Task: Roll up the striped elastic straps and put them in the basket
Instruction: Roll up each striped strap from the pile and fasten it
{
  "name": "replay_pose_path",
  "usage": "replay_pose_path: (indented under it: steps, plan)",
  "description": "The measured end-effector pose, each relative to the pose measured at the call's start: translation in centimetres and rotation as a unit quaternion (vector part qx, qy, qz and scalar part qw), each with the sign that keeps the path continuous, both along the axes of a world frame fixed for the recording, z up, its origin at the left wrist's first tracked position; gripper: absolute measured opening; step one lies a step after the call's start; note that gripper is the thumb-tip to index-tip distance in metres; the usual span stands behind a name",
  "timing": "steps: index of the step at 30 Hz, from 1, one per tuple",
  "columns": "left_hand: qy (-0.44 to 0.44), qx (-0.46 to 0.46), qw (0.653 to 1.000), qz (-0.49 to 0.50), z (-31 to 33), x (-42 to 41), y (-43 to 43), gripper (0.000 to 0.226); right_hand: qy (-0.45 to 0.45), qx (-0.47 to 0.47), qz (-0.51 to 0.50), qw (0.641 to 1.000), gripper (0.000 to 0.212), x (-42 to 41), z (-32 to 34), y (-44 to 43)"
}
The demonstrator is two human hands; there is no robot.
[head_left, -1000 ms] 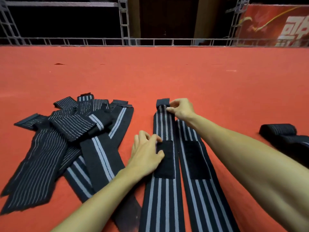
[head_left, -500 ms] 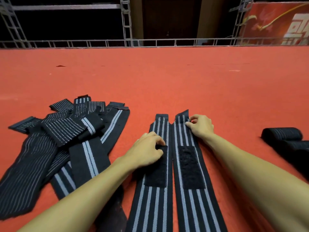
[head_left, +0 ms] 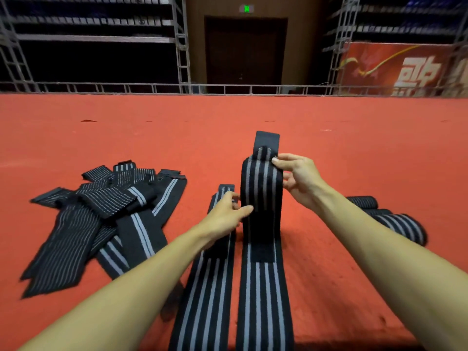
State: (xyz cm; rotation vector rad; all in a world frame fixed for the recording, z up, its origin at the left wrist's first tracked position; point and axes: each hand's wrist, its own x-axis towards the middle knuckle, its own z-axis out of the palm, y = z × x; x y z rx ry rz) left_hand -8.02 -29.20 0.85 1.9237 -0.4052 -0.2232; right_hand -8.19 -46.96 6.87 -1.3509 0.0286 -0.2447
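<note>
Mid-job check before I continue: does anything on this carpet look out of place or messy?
Yes. The loose straps on the left lie crisscrossed in a tangled heap, and the rolled straps on the right sit on the red carpet, not in any basket; none is in view. The lifted strap looks fine.

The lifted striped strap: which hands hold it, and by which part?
Both hands. The right hand pinches the lifted strap at its right edge near the raised far end; the left hand pinches its left edge lower down.
</note>
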Motion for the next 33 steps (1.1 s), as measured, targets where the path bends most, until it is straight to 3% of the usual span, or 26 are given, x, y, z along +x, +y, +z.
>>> replay_pose_path:
  steps: [8, 12, 16, 19, 21, 23, 26, 29, 33]
  plan:
    - [0.082, -0.168, 0.978, -0.089, 5.4, -4.4, 2.8, 0.004, 0.003, 0.072, -0.008, 0.997, 0.006, -2.9, 4.5, 2.2]
    - [0.123, -0.266, 0.954, -0.063, 6.8, -4.2, 4.6, 0.014, 0.019, 0.002, -0.014, 1.0, 0.004, -1.2, 4.3, 3.3]
    - [0.152, -0.199, 0.968, -0.003, 4.5, -2.1, 6.5, 0.017, 0.065, -0.165, -0.035, 0.984, 0.01, 2.2, 1.1, 4.0]
    - [0.14, -0.085, 0.986, 0.028, 1.5, 0.1, 7.0, 0.017, 0.101, -0.269, -0.051, 0.956, 0.008, 4.5, -2.2, 4.3]
    - [0.132, -0.012, 0.991, 0.022, -0.2, 1.8, 6.8, 0.02, 0.116, -0.321, -0.056, 0.938, 0.019, 6.2, -4.7, 4.3]
    - [0.116, 0.024, 0.992, 0.037, -1.6, 3.7, 6.3, 0.027, 0.127, -0.344, -0.073, 0.928, 0.021, 7.9, -6.7, 4.4]
    - [0.087, 0.007, 0.992, 0.094, -2.9, 7.4, 5.4, 0.035, 0.129, -0.349, -0.084, 0.924, 0.006, 10.2, -8.7, 4.6]
    - [0.023, -0.005, 0.991, 0.135, -3.9, 11.3, 3.8, 0.031, 0.115, -0.362, -0.089, 0.921, 0.007, 12.0, -10.0, 4.9]
    - [-0.086, 0.076, 0.978, 0.175, -5.1, 15.1, 2.2, 0.021, 0.094, -0.404, -0.113, 0.903, 0.014, 14.2, -11.7, 4.7]
